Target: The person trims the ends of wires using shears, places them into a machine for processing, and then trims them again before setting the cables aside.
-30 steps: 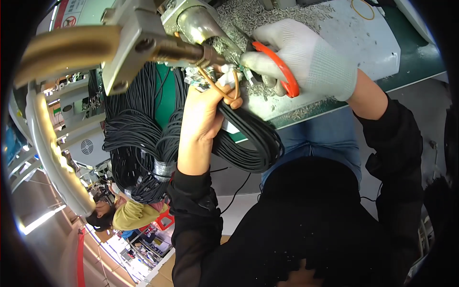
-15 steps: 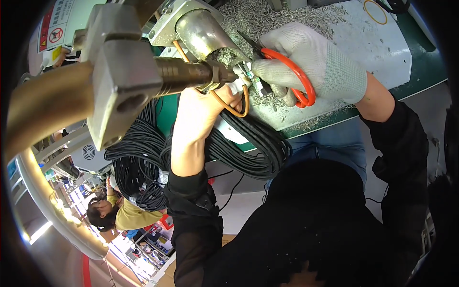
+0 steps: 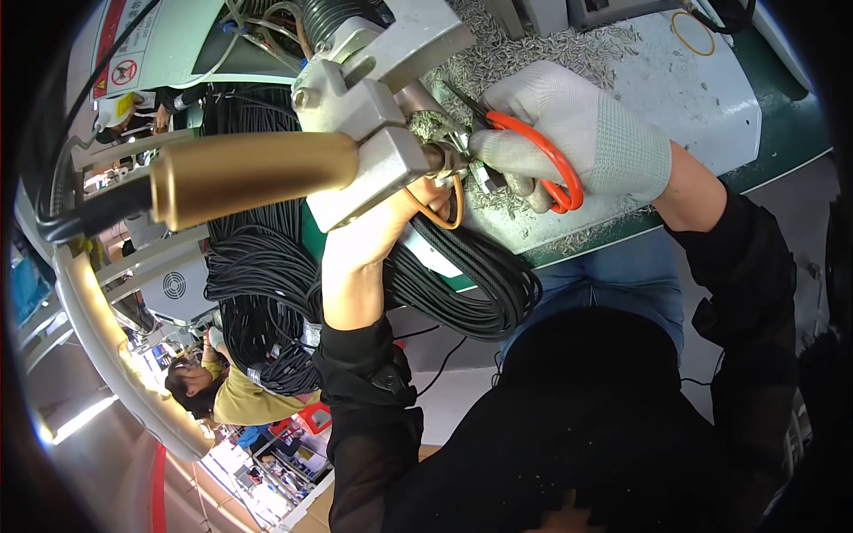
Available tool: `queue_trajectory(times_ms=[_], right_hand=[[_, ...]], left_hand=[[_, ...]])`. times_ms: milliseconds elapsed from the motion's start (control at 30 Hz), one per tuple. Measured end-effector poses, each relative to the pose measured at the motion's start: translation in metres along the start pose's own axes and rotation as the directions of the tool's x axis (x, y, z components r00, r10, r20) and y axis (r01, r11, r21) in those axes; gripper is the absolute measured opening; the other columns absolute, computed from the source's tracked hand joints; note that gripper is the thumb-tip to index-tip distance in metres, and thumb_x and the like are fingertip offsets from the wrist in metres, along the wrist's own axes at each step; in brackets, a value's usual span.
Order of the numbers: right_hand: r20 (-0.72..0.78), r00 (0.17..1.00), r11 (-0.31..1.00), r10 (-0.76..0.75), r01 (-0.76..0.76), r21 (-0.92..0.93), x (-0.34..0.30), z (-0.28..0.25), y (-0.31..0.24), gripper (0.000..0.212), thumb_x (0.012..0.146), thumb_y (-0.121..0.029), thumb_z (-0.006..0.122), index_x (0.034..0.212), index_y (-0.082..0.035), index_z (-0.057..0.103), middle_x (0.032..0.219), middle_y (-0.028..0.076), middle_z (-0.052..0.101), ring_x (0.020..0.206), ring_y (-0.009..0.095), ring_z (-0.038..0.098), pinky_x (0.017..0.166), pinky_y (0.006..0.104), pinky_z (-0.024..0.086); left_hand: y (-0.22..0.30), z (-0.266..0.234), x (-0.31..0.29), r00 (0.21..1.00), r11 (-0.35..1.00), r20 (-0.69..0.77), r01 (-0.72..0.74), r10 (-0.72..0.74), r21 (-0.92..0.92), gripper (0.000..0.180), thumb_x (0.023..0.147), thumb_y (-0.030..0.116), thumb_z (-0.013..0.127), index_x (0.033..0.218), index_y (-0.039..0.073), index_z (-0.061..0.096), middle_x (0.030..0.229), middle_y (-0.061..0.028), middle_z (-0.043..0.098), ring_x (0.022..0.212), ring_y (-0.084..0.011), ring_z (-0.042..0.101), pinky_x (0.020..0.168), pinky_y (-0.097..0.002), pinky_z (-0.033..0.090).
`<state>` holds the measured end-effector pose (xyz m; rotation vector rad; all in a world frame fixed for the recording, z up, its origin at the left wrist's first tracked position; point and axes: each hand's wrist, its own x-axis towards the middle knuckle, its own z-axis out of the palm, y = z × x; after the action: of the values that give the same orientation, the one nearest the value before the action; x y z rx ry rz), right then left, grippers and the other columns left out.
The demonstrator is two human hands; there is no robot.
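Observation:
My right hand [image 3: 569,133], in a whitish knit glove, is closed around red-handled scissors [image 3: 569,169] whose dark blades point up and left. Its thumb and fingers also pinch a small metal connector [image 3: 487,178]. Close by on the left, my bare left hand [image 3: 378,226] has its fingers curled at the same spot. A metal clamp block [image 3: 391,169] with a gold cylinder [image 3: 258,178] covers most of those fingers, so what they hold is hidden. An orange wire loop [image 3: 458,209] hangs beside them. Below lies a coil of black cable [image 3: 480,284].
Many small metallic clippings [image 3: 569,53] are heaped on a white board [image 3: 693,107] over the green bench. More black cable coils [image 3: 258,275] hang at left. A person in a yellow top [image 3: 249,395] is in the left background. A yellow ring [image 3: 693,34] lies at the far right.
The clamp block and gold cylinder have moved down and away from the camera, and now cover my left fingers and hide the rounded metal cup more. My hands stay almost in place.

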<state>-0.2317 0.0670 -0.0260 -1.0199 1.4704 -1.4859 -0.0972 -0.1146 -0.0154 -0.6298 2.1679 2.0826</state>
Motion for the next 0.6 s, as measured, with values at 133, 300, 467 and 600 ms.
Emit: queue_trajectory(times_ms=[133, 300, 467, 600], right_hand=[[0.005, 1.0, 0.999, -0.02, 0.02, 0.025, 0.001, -0.001, 0.009, 0.029, 0.086, -0.019, 0.057, 0.066, 0.001, 0.055, 0.05, 0.006, 0.054, 0.04, 0.012, 0.054, 0.037, 0.0231, 0.042], [0.016, 0.988, 0.984, 0.155, -0.156, 0.088, 0.003, -0.001, 0.003, 0.029, 0.085, -0.018, 0.057, 0.064, 0.001, 0.054, 0.05, 0.006, 0.054, 0.039, 0.012, 0.053, 0.036, 0.0235, 0.042], [-0.003, 0.992, 0.99, 0.129, -0.128, 0.055, 0.0, 0.001, 0.0, 0.028, 0.085, -0.019, 0.057, 0.066, 0.001, 0.054, 0.051, 0.007, 0.054, 0.04, 0.012, 0.054, 0.038, 0.0235, 0.042], [-0.05, 0.996, 0.997, 0.076, -0.074, 0.024, -0.007, 0.003, -0.003, 0.028, 0.085, -0.021, 0.057, 0.068, 0.001, 0.053, 0.051, 0.006, 0.053, 0.04, 0.012, 0.053, 0.039, 0.0234, 0.042]], left_hand=[[-0.011, -0.008, 0.0, 0.999, 0.998, -0.014, -0.041, 0.042, 0.051, 0.02, 0.08, 0.006, 0.066, 0.094, -0.003, 0.055, 0.067, -0.0066, 0.053, 0.056, -0.0153, 0.051, 0.05, -0.0288, 0.044], [-0.002, 0.002, -0.004, 0.999, 0.996, -0.009, 0.042, -0.042, -0.076, 0.021, 0.082, 0.008, 0.066, 0.096, -0.002, 0.054, 0.07, -0.007, 0.053, 0.057, -0.0151, 0.051, 0.05, -0.0281, 0.043], [-0.007, 0.011, -0.008, 0.999, 0.968, 0.008, 0.041, -0.041, -0.249, 0.016, 0.082, 0.007, 0.064, 0.09, -0.004, 0.058, 0.073, -0.0086, 0.059, 0.063, -0.0172, 0.057, 0.058, -0.0294, 0.049], [-0.014, 0.028, -0.012, 1.0, 0.886, -0.01, -0.026, 0.024, -0.462, 0.013, 0.085, 0.008, 0.059, 0.088, -0.004, 0.056, 0.07, -0.009, 0.057, 0.06, -0.0175, 0.055, 0.058, -0.0304, 0.049]])
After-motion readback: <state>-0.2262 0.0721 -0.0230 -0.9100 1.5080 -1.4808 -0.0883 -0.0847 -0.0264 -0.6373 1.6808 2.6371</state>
